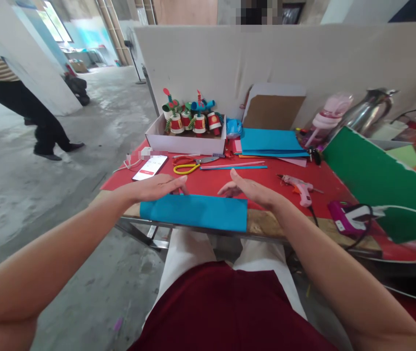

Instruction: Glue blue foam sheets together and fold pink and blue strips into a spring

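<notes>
A blue sheet of paper (193,213), seemingly folded or curled along its far side, lies at the table's near edge and hangs slightly over it. My left hand (160,187) is at the sheet's far left, palm down, fingers stretched toward the middle. Across from it, my right hand (250,190) hovers by the far right corner with thumb raised and fingers apart. Neither hand grips anything; whether the fingertips touch the paper I cannot tell. Beyond the hands lie pink and blue paper strips (233,166) and yellow-and-red-handled scissors or pliers (188,168).
A phone (150,168) lies left on the red table cover (208,181). A white box (186,144) with paper-cup figures stands behind, beside stacked blue paper (274,143). Right are a pink glue gun (300,187), a purple power strip (343,218) with cables and a green board (383,190). A person (21,92) stands left.
</notes>
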Available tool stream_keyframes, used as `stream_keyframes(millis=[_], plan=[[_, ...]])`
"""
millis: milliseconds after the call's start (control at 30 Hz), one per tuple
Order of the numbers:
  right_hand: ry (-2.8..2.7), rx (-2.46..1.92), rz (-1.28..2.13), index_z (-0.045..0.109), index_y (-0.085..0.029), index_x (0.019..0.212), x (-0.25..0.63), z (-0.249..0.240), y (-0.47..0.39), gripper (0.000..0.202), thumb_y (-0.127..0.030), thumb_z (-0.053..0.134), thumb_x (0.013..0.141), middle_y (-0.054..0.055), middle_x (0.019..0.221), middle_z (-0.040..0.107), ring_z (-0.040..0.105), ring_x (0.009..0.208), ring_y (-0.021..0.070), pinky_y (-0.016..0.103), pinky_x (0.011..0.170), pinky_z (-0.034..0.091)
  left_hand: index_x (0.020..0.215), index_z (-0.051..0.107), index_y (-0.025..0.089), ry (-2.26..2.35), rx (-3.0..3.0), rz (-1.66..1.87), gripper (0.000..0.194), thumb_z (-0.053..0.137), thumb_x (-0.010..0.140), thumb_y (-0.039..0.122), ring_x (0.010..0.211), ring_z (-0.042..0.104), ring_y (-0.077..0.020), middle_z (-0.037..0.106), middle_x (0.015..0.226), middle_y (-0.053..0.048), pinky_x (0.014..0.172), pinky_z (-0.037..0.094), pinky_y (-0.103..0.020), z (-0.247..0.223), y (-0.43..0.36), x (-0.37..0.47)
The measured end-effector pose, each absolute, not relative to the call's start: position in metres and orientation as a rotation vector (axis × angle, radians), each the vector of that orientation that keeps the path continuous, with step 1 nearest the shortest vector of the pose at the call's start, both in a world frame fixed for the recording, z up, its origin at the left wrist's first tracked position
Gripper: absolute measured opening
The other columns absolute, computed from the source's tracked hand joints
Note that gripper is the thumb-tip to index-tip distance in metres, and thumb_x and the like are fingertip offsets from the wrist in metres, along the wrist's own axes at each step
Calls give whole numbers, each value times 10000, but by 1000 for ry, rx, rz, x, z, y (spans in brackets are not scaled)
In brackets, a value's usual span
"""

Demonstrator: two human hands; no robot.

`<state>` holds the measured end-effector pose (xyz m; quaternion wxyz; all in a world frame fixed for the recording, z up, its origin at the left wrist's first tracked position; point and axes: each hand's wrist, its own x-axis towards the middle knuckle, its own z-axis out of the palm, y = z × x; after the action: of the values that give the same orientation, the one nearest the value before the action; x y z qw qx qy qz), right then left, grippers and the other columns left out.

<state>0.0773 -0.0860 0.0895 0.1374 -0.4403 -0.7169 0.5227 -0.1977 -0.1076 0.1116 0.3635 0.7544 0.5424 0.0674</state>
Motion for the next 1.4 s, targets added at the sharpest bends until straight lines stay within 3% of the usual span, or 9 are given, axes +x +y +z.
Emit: stream_keyframes(millis=[200, 400, 533, 700, 833, 933, 1100, 1400], plan=[[-2180, -1137, 1641, 710, -175, 968, 81, 87, -131, 820, -728, 115, 859, 89, 941, 709, 625, 886, 200, 349, 850, 464, 951, 722, 219, 1279, 1931, 62, 583, 260, 920, 572, 794, 627, -175, 711, 882, -41, 757, 476, -269, 116, -173, -199], [-2017, -1187, 1798, 671, -117, 1052, 71, 44, -173, 769, -698, 198, 882, 141, 1044, 685, 629, 926, 209, 373, 877, 479, 1027, 698, 186, 1272, 1822, 91, 589, 262, 923, 568, 827, 637, -191, 715, 928, -62, 772, 486, -284, 78, -210, -186], [-1672, -1382, 1864, 629, -92, 1126, 64, 8, -188, 626, -581, 288, 935, 164, 1134, 656, 623, 1010, 221, 391, 934, 466, 1009, 687, 151, 1409, 1617, 233, 674, 230, 895, 634, 827, 643, -217, 718, 923, -92, 802, 493, -337, 35, -216, -178], [-1005, -1389, 2046, 626, -120, 1076, 52, -14, -199, 453, -492, 408, 936, 159, 1225, 612, 649, 1003, 206, 351, 927, 501, 1106, 606, 85, 1467, 1030, 575, 728, 298, 854, 696, 964, 651, -258, 639, 1176, -186, 866, 502, -393, -1, -216, -168], [-426, -1218, 2222, 603, -50, 1027, 43, -13, -199, 465, -485, 501, 900, 220, 1190, 612, 666, 986, 216, 324, 915, 519, 1008, 617, 80, 1215, 412, 822, 619, 275, 926, 589, 999, 650, -241, 642, 1144, -207, 907, 502, -359, -7, -214, -156], [-159, -1099, 2259, 586, 4, 999, 41, -15, -196, 510, -486, 576, 856, 250, 1078, 645, 664, 998, 248, 337, 919, 525, 1033, 613, 90, 1130, 133, 1042, 500, 307, 958, 478, 893, 672, -210, 676, 1012, -175, 887, 519, -340, -14, -207, -149], [102, -1023, 1886, 597, -146, 925, 44, -30, -197, 271, -234, 762, 729, 80, 977, 702, 665, 991, 191, 334, 943, 525, 1202, 547, 127, 1125, -113, 1403, 383, 400, 959, 384, 860, 670, -168, 676, 1026, -120, 890, 529, -306, -23, -193, -148], [61, -905, 1806, 632, -200, 897, 53, -55, -196, 246, -226, 770, 696, 16, 942, 729, 655, 1006, 162, 331, 960, 511, 1135, 579, 165, 1191, -361, 1467, 235, 493, 920, 204, 761, 671, -147, 698, 848, -45, 911, 516, -335, -12, -180, -161]])
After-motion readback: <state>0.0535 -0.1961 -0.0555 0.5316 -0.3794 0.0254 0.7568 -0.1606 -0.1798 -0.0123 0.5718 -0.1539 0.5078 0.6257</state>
